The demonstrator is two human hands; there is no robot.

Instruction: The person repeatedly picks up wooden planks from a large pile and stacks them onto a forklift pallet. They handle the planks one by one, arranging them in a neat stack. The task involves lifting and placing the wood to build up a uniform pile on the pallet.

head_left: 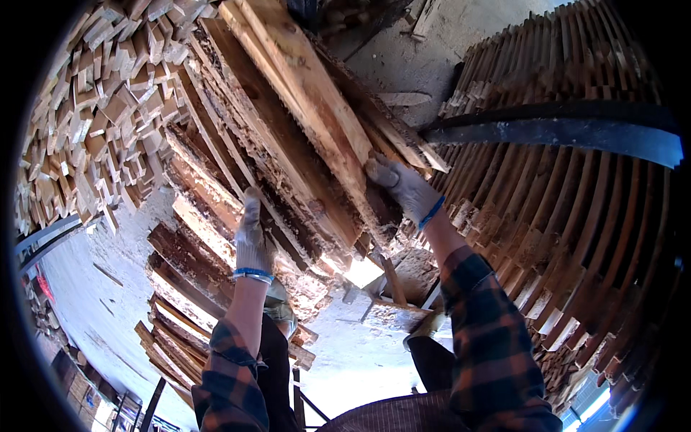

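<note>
My left hand (253, 237), in a white knit glove with a blue cuff, grips the left side of a bundle of rough, bark-edged wooden boards (281, 137). Its thumb lies along a board's edge, while the other fingers are mostly hidden. On the bundle's right side, my right hand (407, 189), gloved the same way, is closed on the edge of a pale wooden board (313, 75); its thumb shows on top and its fingers are tucked out of sight. The boards slant from the upper left toward my body.
Loose slabs (191, 245) lie in a heap left of my left hand. A tall stack of cut wood ends (108, 101) fills the upper left. At right stands a big stack of long boards (554, 216), crossed by a dark metal bar (561, 133). Pale floor (108, 288) shows at left.
</note>
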